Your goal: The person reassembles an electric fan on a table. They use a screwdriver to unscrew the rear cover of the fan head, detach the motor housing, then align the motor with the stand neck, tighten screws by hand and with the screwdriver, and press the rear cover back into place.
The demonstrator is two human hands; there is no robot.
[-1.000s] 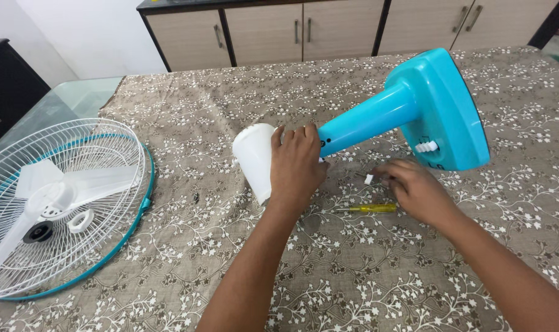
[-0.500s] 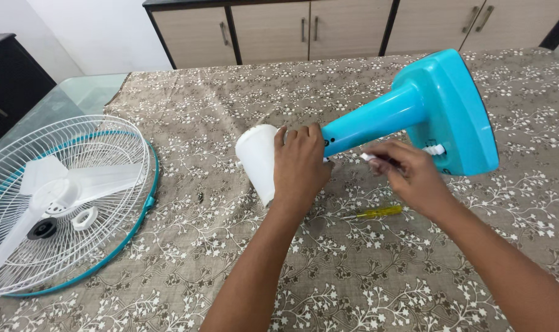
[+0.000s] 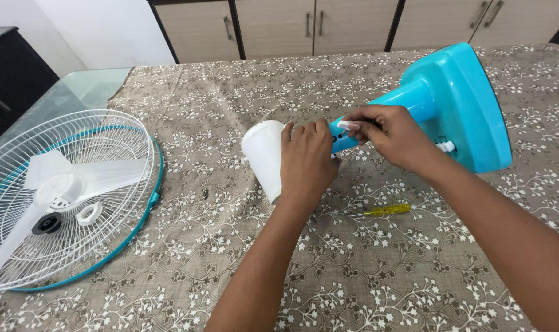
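1. Far left: a white fan grille [image 3: 64,197] with a teal rim lies flat on the patterned tablecloth [image 3: 365,270]. White blades and a white nut rest inside it, well apart from both hands.
2. Centre: the white motor housing [image 3: 264,157] lies on its side on the cloth. The left hand [image 3: 307,163] is clamped over its right end, fingers curled, pinning it down.
3. The fan body's long axis runs from the housing up and to the right, along the teal neck [image 3: 408,101].
4. Right of centre: the right hand [image 3: 390,135] sits on the neck just beside the left hand, fingers pinched narrow on a small white piece [image 3: 348,125] at the joint. It is the nearer hand to that joint.
5. A yellow screwdriver [image 3: 387,210] lies loose on the cloth below the right hand, untouched.
6. Far right: the teal base [image 3: 476,104] stands tilted on edge.
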